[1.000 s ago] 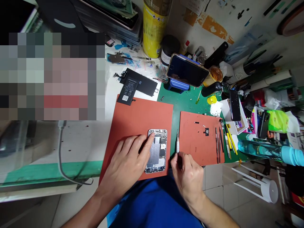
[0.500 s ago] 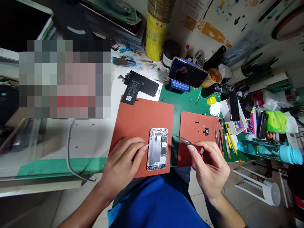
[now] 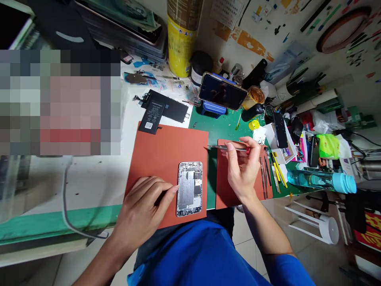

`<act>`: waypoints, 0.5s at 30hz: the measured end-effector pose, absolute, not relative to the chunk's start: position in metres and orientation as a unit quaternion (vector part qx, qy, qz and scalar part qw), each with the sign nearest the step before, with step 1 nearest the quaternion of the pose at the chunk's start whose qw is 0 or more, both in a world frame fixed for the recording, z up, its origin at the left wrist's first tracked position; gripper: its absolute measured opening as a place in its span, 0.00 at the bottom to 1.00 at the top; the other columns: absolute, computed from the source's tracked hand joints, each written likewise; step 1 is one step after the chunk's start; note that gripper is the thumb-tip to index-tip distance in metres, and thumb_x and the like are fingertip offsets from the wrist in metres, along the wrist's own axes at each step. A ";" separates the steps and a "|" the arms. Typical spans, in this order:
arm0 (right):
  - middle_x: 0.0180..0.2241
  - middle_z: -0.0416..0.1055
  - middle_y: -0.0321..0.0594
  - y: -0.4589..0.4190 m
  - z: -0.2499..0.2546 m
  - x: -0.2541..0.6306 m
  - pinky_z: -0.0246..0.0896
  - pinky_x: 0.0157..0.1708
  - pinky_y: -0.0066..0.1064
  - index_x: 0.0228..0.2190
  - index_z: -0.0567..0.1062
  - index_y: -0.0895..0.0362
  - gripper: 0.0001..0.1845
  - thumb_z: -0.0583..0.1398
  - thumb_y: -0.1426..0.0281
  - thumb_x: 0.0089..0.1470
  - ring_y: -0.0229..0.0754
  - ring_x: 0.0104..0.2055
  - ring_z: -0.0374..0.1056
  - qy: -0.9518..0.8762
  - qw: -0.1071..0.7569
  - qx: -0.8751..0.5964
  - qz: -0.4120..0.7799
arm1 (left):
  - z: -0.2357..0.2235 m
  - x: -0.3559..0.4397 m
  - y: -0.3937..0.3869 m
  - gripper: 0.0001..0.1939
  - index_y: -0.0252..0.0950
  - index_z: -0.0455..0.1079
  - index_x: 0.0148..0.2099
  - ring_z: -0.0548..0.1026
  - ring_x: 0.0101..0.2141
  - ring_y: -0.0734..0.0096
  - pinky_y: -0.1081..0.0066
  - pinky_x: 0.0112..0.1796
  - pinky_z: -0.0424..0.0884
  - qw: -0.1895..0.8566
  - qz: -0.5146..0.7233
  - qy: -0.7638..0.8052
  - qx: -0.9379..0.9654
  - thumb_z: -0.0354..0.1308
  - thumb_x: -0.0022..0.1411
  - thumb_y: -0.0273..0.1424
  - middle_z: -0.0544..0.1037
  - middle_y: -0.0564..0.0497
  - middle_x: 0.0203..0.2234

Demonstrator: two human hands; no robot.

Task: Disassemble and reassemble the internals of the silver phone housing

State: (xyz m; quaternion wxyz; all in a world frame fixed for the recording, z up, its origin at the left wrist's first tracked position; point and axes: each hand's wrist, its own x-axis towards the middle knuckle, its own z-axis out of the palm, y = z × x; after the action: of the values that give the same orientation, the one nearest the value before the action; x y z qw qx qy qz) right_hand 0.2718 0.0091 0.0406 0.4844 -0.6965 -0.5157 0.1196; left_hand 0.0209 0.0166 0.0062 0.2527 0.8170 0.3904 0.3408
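An opened phone (image 3: 189,190), its inner parts and board exposed, lies on a red-brown mat (image 3: 166,153). My left hand (image 3: 149,202) is at the phone's left edge with its fingers curled and thumb and forefinger together. The fingertips meet the phone's side; whether anything small is between them is hidden. A slim metal screwdriver (image 3: 223,147) with a red end is held in my right hand (image 3: 244,169). Its tip points left, above the green strip between the two mats, apart from the phone. My right hand is over a second red-brown mat (image 3: 224,194).
A phone battery (image 3: 152,115) overlaps a black phone part at the mat's far edge. Behind stands a phone (image 3: 222,90) on a blue stand. Tweezers and yellow-handled tools (image 3: 279,170) lie right, beside a blue bottle (image 3: 321,181). A grey cable (image 3: 65,198) hangs left.
My right hand has moved away from me over the right mat, and the screwdriver now lies more level. The view has shifted right. My left hand stays at the phone's edge.
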 end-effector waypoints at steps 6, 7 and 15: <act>0.42 0.85 0.41 0.024 0.027 0.270 0.83 0.42 0.33 0.53 0.65 0.51 0.12 0.60 0.65 0.72 0.41 0.43 0.84 -0.542 0.472 -0.687 0.108 | 0.006 0.021 0.016 0.03 0.40 0.70 0.45 0.79 0.37 0.71 0.68 0.43 0.73 0.249 0.342 0.404 0.811 0.60 0.76 0.26 0.80 0.55 0.35; 0.42 0.85 0.41 0.025 0.027 0.270 0.83 0.42 0.33 0.53 0.66 0.51 0.12 0.60 0.65 0.72 0.41 0.43 0.84 -0.544 0.474 -0.684 0.104 | 0.005 0.021 0.016 0.03 0.40 0.71 0.48 0.80 0.39 0.70 0.68 0.45 0.73 0.246 0.341 0.405 0.812 0.59 0.76 0.26 0.81 0.54 0.38; 0.41 0.85 0.39 0.023 0.027 0.272 0.83 0.40 0.32 0.52 0.68 0.50 0.12 0.62 0.65 0.70 0.41 0.42 0.85 -0.535 0.495 -0.676 0.108 | 0.003 0.020 0.015 0.04 0.39 0.69 0.44 0.77 0.36 0.72 0.69 0.43 0.72 0.253 0.343 0.402 0.811 0.58 0.77 0.26 0.78 0.55 0.35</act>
State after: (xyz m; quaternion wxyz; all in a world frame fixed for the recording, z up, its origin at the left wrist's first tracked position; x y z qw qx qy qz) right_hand 0.2719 0.0234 0.0273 0.4953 -0.6758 -0.5351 0.1079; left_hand 0.0196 0.0149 0.0034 0.2533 0.8106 0.4015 0.3429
